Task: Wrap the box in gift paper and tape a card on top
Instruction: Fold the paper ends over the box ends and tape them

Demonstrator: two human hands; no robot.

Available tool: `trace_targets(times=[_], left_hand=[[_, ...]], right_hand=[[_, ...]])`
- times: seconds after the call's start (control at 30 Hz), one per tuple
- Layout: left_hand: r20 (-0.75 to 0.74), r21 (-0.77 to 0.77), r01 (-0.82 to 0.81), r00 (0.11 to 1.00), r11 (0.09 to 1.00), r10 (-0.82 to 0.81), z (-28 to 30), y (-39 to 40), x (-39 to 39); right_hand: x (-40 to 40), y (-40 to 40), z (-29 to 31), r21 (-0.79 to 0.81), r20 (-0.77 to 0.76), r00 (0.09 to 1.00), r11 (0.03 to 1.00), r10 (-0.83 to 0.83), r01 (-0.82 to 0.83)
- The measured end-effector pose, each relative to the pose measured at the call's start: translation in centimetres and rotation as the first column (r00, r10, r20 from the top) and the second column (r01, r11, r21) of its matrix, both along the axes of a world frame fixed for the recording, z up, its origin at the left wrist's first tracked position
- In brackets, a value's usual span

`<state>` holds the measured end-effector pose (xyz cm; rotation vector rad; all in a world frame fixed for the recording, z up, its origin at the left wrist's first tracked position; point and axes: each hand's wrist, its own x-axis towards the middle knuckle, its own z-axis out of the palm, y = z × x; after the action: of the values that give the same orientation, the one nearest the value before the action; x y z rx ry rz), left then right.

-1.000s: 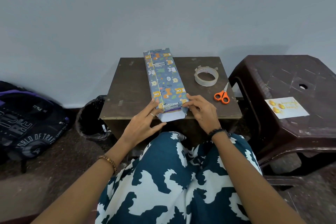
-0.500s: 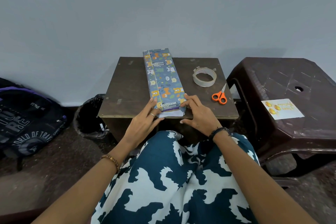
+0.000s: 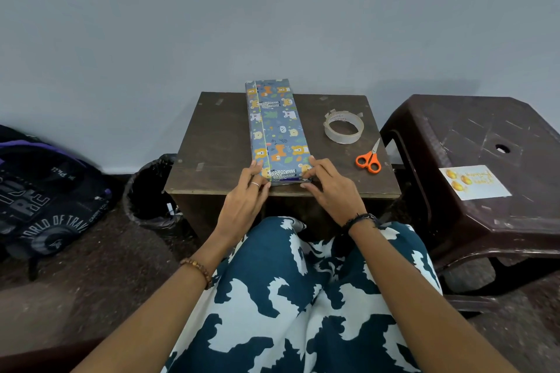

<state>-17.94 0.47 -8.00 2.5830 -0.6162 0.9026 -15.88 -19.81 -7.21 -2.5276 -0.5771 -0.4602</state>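
Note:
A long box wrapped in blue animal-print gift paper lies lengthwise on a small brown table, its near end at the table's front edge. My left hand presses its fingers against the box's near left corner. My right hand presses the paper at the near right corner, fingers slightly bent. The near end flap is folded down under both hands. A white card with yellow balloons lies on the dark plastic stool to the right.
A roll of clear tape and orange-handled scissors lie on the table's right side. A black lined bin stands left of the table, and a dark backpack lies further left. A grey wall rises behind.
The white flap of paper that stuck out past the box's near end has been folded down. Both hands have moved in to the near corners.

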Motion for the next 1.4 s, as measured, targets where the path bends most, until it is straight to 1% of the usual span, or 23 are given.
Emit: trace_targets(times=[0.07,0.1,0.17,0.27,0.33,0.43,0.5,0.57,0.63,0.7,0.73,0.8,0.83,0.93,0.97,1.03,1.1,1.17,1.23,1.4], left_hand=[[-0.008,0.014,0.019,1.0,1.0,-0.019,0.2,0.2,0.1],[-0.041,0.004,0.013,0.999,1.0,-0.013,0.1,0.2,0.0],[-0.099,-0.056,-0.017,0.995,0.998,0.012,-0.2,0.5,0.2],[-0.075,-0.037,-0.001,0.997,0.999,-0.002,-0.2,0.4,0.3],[-0.068,-0.022,0.02,0.997,1.0,-0.022,-0.2,0.4,0.2],[-0.153,-0.025,-0.02,0.988,0.999,0.016,-0.2,0.6,0.0],[-0.144,-0.022,0.004,0.99,1.0,-0.007,0.1,0.7,0.0],[-0.078,0.01,0.06,0.995,0.998,-0.059,0.2,0.6,0.1],[-0.084,0.0,0.037,0.996,0.999,-0.037,0.0,0.6,0.3],[-0.115,-0.062,-0.005,0.993,0.998,-0.002,-0.4,0.7,0.4],[-0.095,-0.071,-0.013,0.995,0.997,0.006,-0.6,0.8,0.4],[0.01,-0.002,-0.015,1.0,1.0,0.015,-1.1,1.1,0.7],[0.043,0.043,-0.041,0.998,0.998,0.039,-1.3,1.2,1.0],[0.101,0.135,-0.11,0.99,0.985,0.096,-1.2,1.0,1.3],[0.114,0.161,-0.101,0.99,0.982,0.083,-1.0,0.8,1.5],[0.132,0.255,-0.039,0.991,0.966,0.005,0.0,-0.1,2.3],[0.121,0.38,0.042,0.988,0.924,-0.095,0.7,-1.1,3.6],[0.078,0.475,0.087,0.987,0.876,-0.141,0.9,-1.8,4.9],[0.054,0.507,0.1,0.988,0.856,-0.147,0.5,-2.0,5.6],[0.12,0.478,0.065,0.983,0.876,-0.138,-0.7,-2.0,5.7]], right_hand=[[0.1,0.1,-0.1,0.014,0.039,0.999,1.0,0.004,-0.005],[0.1,0.2,-0.3,0.006,0.043,0.999,1.0,0.011,-0.011],[0.1,0.1,-0.5,-0.017,0.049,0.999,1.0,0.022,-0.021],[0.2,0.1,-0.7,-0.029,0.074,0.997,0.999,0.024,-0.022],[0.3,0.3,-0.9,-0.046,0.141,0.99,0.999,0.022,-0.016],[0.6,0.6,-1.1,-0.076,0.252,0.967,0.996,-0.015,0.035],[0.8,0.8,-1.3,-0.086,0.294,0.955,0.995,-0.027,0.055],[1.0,0.7,-1.5,-0.111,0.33,0.943,0.991,-0.034,0.074],[1.1,0.6,-1.6,-0.137,0.373,0.927,0.986,-0.041,0.099],[1.2,0.6,-1.6,-0.158,0.431,0.902,0.98,-0.041,0.121],[1.2,0.7,-1.5,-0.171,0.455,0.89,0.977,-0.035,0.125],[1.3,0.7,-1.5,-0.181,0.476,0.879,0.976,-0.024,0.124],[1.3,0.7,-1.6,-0.176,0.476,0.879,0.976,-0.027,0.126],[1.4,0.7,-1.8,-0.176,0.444,0.895,0.975,-0.045,0.136],[1.5,0.7,-1.9,-0.183,0.43,0.902,0.973,-0.046,0.137],[1.7,0.6,-2.0,-0.214,0.411,0.911,0.966,-0.043,0.142],[1.6,0.7,-1.9,-0.236,0.398,0.916,0.961,-0.042,0.147],[1.6,0.7,-1.7,-0.212,0.387,0.921,0.967,-0.049,0.141],[1.4,0.8,-1.4,-0.215,0.379,0.924,0.967,-0.049,0.139],[1.3,0.8,-1.4,-0.229,0.336,0.941,0.966,-0.035,0.118]])
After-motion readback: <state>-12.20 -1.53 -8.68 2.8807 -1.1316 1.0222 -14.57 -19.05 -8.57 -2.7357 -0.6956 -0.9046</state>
